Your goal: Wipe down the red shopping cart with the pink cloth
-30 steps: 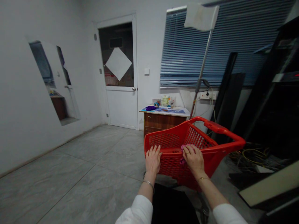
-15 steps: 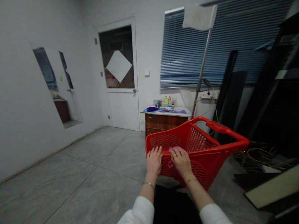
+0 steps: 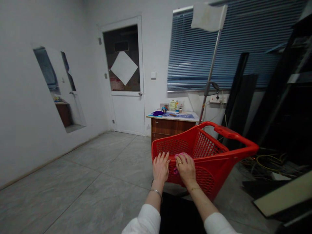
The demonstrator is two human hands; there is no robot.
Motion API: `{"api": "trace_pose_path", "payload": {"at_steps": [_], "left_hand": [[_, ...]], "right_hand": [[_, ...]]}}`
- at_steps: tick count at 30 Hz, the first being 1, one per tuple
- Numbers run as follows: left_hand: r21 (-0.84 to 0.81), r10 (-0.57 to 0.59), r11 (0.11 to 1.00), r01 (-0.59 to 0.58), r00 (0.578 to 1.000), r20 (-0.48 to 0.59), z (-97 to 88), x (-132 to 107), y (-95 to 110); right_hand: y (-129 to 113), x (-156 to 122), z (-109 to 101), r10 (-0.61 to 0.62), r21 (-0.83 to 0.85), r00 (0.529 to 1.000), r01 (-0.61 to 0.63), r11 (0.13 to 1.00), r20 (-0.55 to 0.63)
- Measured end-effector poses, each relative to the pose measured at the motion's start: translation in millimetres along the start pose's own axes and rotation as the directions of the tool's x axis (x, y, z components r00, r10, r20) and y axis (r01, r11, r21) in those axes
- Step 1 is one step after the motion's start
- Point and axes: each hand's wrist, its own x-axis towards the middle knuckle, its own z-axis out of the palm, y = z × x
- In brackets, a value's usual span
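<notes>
Both hands on one red basket (image 3: 212, 162) (plastic): left (image 3: 161, 169) open, right (image 3: 187, 170) pressing perhaps a pink cloth (image 3: 181, 155).

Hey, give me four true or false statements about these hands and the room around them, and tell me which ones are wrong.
The right hand presses a pink cloth against the red plastic basket. True.

The left hand grips the basket's long handle. False: it rests on the basket's near side, away from the handle.

A bangle circles the left wrist. True.

The white door stands wide open. False: it is shut.
</notes>
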Motion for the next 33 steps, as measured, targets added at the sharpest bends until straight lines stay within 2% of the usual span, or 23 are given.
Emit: {"api": "trace_pose_path", "payload": {"at_steps": [3,6,9,14,17,20,25,27,30,33], "left_hand": [[0.014,0.008,1.0,-0.009,1.0,0.02,-0.5,0.2,-2.2],[0.019,0.017,1.0,-0.018,0.999,0.028,-1.1,0.5,-3.5],[0.016,0.016,1.0,-0.017,1.0,0.02,-1.8,0.7,-3.3],[0.004,0.008,1.0,-0.008,1.0,0.017,-1.8,0.6,-0.6],[-0.012,-0.014,1.0,0.014,1.0,0.007,-1.1,0.1,1.9],[-0.031,-0.03,0.999,0.03,1.0,0.001,0.0,-0.2,3.3],[-0.011,-0.014,1.0,0.014,1.0,0.008,1.3,0.2,0.8],[0.003,-0.006,1.0,0.006,1.0,0.017,1.1,0.4,-0.9],[0.009,0.01,1.0,-0.01,1.0,0.026,-0.4,0.5,-2.6],[0.004,0.011,1.0,-0.011,1.0,0.023,-2.3,0.5,-2.5]], "right_hand": [[-24.4,0.7,8.3,0.006,0.032,1.0,-0.006,0.999,0.014],[-19.5,-0.2,6.8,-0.047,0.034,0.998,0.046,0.998,0.038],[8.5,-1.2,-2.6,-0.092,0.0,0.994,0.093,0.996,0.051],[75.8,-2.4,-23.0,-0.081,-0.124,0.995,0.088,0.988,0.061],[94.2,-2.1,-28.2,-0.051,-0.146,0.998,0.056,0.988,0.038],[73.6,-0.9,-22.3,0.007,-0.114,1.0,-0.007,0.994,0.005],[-3.6,0.7,1.8,-0.002,0.009,1.0,0.002,1.0,0.009],[-20.5,0.6,7.9,-0.005,0.03,1.0,0.005,1.0,-0.001],[-15.3,-0.3,6.8,-0.064,0.033,0.998,0.064,0.997,0.012],[18.5,-1.1,-4.5,-0.115,-0.004,0.992,0.116,0.993,0.045]]}}
